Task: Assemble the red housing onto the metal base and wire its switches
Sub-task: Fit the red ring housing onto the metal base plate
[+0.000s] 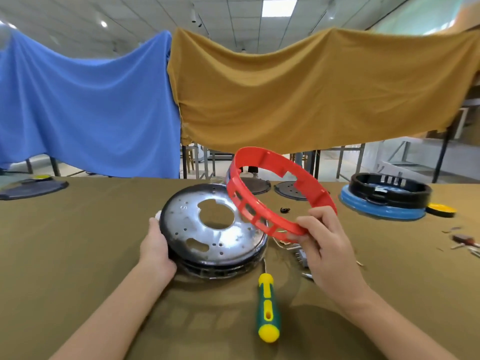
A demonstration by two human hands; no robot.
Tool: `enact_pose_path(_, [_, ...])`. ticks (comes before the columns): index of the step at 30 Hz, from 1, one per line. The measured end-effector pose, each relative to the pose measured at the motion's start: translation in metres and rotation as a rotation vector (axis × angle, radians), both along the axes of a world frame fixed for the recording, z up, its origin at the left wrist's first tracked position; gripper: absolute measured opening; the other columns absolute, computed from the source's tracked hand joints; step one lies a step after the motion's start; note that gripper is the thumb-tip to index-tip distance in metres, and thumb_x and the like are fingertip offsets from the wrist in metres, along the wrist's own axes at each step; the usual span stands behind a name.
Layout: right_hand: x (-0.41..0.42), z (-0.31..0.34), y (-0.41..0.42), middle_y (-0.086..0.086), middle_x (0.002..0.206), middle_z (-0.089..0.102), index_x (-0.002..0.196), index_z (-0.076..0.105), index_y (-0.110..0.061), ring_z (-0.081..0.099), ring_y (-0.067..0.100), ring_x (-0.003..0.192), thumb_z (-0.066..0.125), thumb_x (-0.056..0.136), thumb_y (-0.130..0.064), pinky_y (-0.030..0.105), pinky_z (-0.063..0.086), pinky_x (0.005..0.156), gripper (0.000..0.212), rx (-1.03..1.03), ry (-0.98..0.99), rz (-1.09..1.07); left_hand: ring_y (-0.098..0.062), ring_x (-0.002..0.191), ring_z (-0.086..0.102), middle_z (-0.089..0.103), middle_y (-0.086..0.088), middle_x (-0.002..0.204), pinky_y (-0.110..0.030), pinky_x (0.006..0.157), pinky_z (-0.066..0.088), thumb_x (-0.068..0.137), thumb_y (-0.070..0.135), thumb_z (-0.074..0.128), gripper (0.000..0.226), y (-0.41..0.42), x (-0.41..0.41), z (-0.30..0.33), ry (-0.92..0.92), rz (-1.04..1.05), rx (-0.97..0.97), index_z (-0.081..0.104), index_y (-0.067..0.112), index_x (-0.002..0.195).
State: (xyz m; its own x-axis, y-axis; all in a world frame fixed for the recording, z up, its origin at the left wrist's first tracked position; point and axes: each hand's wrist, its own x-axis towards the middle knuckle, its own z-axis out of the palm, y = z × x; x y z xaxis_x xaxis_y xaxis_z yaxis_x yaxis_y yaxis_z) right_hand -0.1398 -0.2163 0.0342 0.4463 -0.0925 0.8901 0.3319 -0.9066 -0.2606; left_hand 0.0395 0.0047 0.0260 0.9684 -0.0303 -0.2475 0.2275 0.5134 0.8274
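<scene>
Hanging tilted in the air above the table [78,255], the red housing [279,193] is a slotted plastic ring, its near rim low and its far rim lifted, sitting just over the right edge of the metal base [213,229] without resting on it. The right hand [322,245] has the ring's near edge in its grip, fingers curled over the top of the rim and thumb pinching from below. The metal base lies flat on the olive-covered table, a shiny round plate with one large hole, a slot and many small holes, over a dark vented body. The left hand [155,245] grips the base's left side, fingers wrapped round its edge. Just in front of the base lies a green and yellow screwdriver [267,307], handle toward the viewer. Wires and small metal parts [298,253] lie under the right hand, hard to make out. Farther right sits a black ring on a blue disc [384,201], with a yellow cap [441,209] beside it. Blue cloth [85,105] and mustard cloth [311,89] hang behind the table.
</scene>
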Motion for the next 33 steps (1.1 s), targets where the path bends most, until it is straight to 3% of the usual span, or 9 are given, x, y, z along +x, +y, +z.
enact_pose_path(6, [0.003,0.013,0.003,0.009,0.085,0.060,0.091,0.059,-0.029,0.059,0.017,0.076,0.050,0.100,-0.015,0.016,0.048,0.065,0.019,0.597,-0.038,0.181,-0.025,0.097,0.068,0.071,-0.010,0.111,-0.035,0.071,0.055,0.093,0.048,0.062,0.047,0.001,0.005,-0.007,-0.140,-0.044,0.397,0.059,0.010,0.119])
enact_pose_path(9, [0.003,0.014,0.004,-0.007,0.068,0.062,0.084,0.061,-0.033,0.055,0.008,0.062,0.046,0.100,-0.030,0.022,0.048,0.062,0.022,0.817,-0.040,0.286,-0.028,0.091,0.066,0.067,-0.018,0.112,-0.039,0.072,0.054,0.091,0.039,0.064,0.047,0.000,0.007,-0.010,-0.188,-0.035,0.627,0.057,0.002,0.120])
enact_pose_path(16, [0.001,0.023,-0.005,-0.005,0.067,0.055,0.076,0.065,-0.025,0.050,0.008,0.058,0.041,0.104,-0.024,0.019,0.048,0.056,0.037,1.331,-0.080,0.593,-0.040,0.123,0.046,0.048,-0.022,0.132,-0.043,0.101,0.040,0.094,0.039,0.053,0.053,-0.002,0.000,-0.008,-0.272,0.002,1.155,0.049,-0.001,0.129])
enact_pose_path(22, [0.003,0.015,-0.008,0.002,0.076,0.052,0.103,0.059,-0.010,0.051,0.015,0.069,0.041,0.104,-0.025,0.030,0.047,0.074,0.023,1.649,-0.033,0.728,-0.037,0.126,0.036,0.044,-0.018,0.133,-0.043,0.104,0.035,0.095,0.037,0.052,0.042,-0.002,-0.010,-0.005,-0.369,-0.024,1.303,0.057,0.005,0.120])
enact_pose_path(24, [0.004,0.014,-0.010,0.003,0.078,0.052,0.105,0.059,-0.008,0.053,0.015,0.068,0.041,0.104,-0.026,0.031,0.048,0.073,0.025,1.690,-0.005,0.735,-0.031,0.129,0.037,0.047,-0.010,0.134,-0.044,0.107,0.033,0.098,0.045,0.047,0.041,-0.004,-0.014,0.000,-0.518,0.065,1.269,0.060,0.014,0.123])
enact_pose_path(26, [0.005,0.011,-0.012,0.004,0.080,0.052,0.104,0.060,-0.008,0.054,0.014,0.068,0.042,0.104,-0.027,0.031,0.049,0.072,0.027,1.723,0.021,0.731,-0.021,0.116,0.051,0.062,0.001,0.113,-0.042,0.106,0.038,0.100,0.052,0.039,0.046,-0.006,-0.019,0.004,-0.684,0.052,0.985,0.069,0.018,0.106])
enact_pose_path(28, [0.005,0.007,-0.012,0.005,0.082,0.053,0.108,0.062,-0.007,0.055,0.014,0.071,0.043,0.104,-0.028,0.032,0.050,0.073,0.028,1.752,0.046,0.730,-0.005,0.100,0.061,0.069,0.009,0.094,-0.022,0.098,0.044,0.103,0.053,0.037,0.047,-0.008,-0.029,0.009,-0.755,-0.108,0.656,0.073,0.025,0.094])
enact_pose_path(30, [0.006,0.005,-0.010,0.006,0.082,0.056,0.110,0.064,-0.004,0.058,0.015,0.073,0.043,0.104,-0.028,0.032,0.052,0.072,0.032,1.755,0.081,0.716,0.004,0.087,0.063,0.072,0.011,0.088,-0.004,0.078,0.043,0.097,0.058,0.040,0.048,-0.010,-0.034,0.011,-0.806,-0.220,0.554,0.073,0.024,0.091])
enact_pose_path(33, [0.009,0.007,-0.008,0.009,0.081,0.066,0.106,0.069,-0.002,0.068,0.018,0.075,0.043,0.104,-0.026,0.030,0.058,0.068,0.036,1.678,0.186,0.659,0.001,0.073,0.066,0.071,0.011,0.075,-0.013,0.067,0.047,0.097,0.044,0.055,0.025,-0.011,-0.028,0.011,-0.743,-0.189,0.504,0.068,0.023,0.099])
